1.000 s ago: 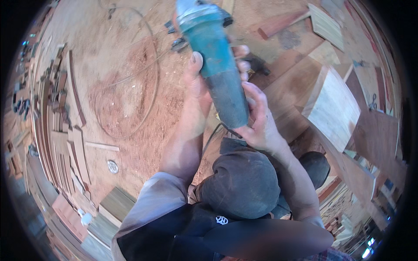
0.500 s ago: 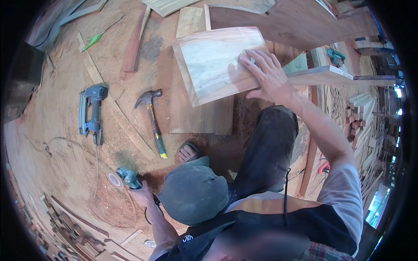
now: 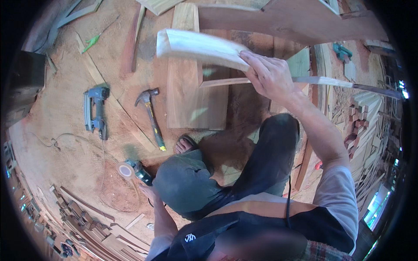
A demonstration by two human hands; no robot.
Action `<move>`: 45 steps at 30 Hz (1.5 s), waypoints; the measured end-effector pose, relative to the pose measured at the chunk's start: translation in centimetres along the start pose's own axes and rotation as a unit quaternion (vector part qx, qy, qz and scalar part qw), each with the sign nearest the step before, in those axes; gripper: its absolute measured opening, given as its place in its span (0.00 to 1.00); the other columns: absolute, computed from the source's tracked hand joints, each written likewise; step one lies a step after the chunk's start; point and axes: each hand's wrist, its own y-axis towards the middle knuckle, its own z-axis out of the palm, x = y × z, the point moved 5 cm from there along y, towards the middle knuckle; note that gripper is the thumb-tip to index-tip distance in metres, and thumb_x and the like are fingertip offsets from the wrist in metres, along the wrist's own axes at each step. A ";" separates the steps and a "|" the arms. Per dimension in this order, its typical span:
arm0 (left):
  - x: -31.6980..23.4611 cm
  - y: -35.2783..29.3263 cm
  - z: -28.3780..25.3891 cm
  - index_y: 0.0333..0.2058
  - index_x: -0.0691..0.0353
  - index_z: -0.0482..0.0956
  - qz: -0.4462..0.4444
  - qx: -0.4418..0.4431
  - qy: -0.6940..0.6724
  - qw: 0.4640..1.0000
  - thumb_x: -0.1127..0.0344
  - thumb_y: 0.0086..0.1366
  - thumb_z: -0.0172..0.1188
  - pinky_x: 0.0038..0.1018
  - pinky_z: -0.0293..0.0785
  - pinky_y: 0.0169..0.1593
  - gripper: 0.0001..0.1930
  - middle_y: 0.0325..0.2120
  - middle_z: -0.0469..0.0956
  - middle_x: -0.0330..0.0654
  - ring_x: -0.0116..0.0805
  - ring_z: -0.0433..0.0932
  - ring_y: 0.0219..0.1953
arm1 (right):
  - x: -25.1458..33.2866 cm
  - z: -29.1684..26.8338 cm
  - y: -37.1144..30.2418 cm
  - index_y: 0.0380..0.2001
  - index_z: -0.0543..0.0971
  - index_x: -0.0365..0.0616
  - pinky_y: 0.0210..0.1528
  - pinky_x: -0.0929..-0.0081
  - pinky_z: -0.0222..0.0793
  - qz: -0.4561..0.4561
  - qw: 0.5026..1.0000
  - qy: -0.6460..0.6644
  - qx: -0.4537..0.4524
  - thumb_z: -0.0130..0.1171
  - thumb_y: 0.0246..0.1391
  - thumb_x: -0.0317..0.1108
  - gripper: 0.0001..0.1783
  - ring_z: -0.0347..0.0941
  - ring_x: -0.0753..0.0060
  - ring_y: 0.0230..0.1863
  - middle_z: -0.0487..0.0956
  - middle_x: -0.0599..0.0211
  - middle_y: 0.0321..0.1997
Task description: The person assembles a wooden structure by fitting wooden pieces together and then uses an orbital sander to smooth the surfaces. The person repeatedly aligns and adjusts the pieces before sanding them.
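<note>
My right hand [image 3: 272, 78] grips the near right edge of a pale wooden board [image 3: 196, 45], thumb and fingers around it. The board is tilted up, so its face looks narrow and slightly blurred. At the lower left, my left hand [image 3: 150, 192] is closed around the rear of a green angle grinder [image 3: 141, 172]; its fingers are partly hidden behind my knee. A round pale disc [image 3: 126, 170] shows at the grinder's head. Beneath the raised board, a wider brown plank [image 3: 196, 108] lies flat on the ground.
A claw hammer [image 3: 152, 119] and a nail gun [image 3: 96, 112] lie on the dusty ground to the left, beside a thin wooden strip [image 3: 124, 115]. Large panels [image 3: 278, 21] stand at the far right. Wood offcuts [image 3: 93, 222] are piled lower left, stacked sticks [image 3: 363, 113] right.
My right hand has tipped the board up from a nearly flat view to a steep slant. The grinder in my left hand has shifted slightly right and turned. The view has shifted a little.
</note>
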 end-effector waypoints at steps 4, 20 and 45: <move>-3.4 -10.1 -8.6 0.74 0.70 0.56 0.003 0.111 -0.064 0.992 0.52 0.64 0.74 0.50 0.69 0.69 0.49 0.65 0.68 0.65 0.62 0.71 0.66 | -0.9 -7.2 4.6 0.54 0.81 0.36 0.40 0.63 0.81 0.202 0.967 0.154 0.004 0.66 0.66 0.36 0.19 0.87 0.53 0.36 0.88 0.51 0.37; -54.4 -47.8 -32.1 0.75 0.65 0.57 0.670 0.155 -0.070 0.723 0.61 0.57 0.78 0.50 0.70 0.69 0.52 0.69 0.67 0.60 0.61 0.68 0.69 | 1.3 -44.0 4.2 0.48 0.83 0.34 0.48 0.65 0.77 0.530 0.775 0.317 -0.134 0.63 0.69 0.41 0.18 0.82 0.69 0.42 0.87 0.57 0.39; -70.9 -65.8 -2.2 0.70 0.79 0.60 0.712 0.161 -0.049 0.682 0.71 0.64 0.58 0.45 0.77 0.53 0.37 0.42 0.81 0.54 0.53 0.83 0.46 | -24.4 -43.4 -4.7 0.31 0.74 0.34 0.39 0.46 0.73 0.422 0.892 0.072 0.141 0.61 0.62 0.41 0.18 0.80 0.35 0.32 0.80 0.41 0.26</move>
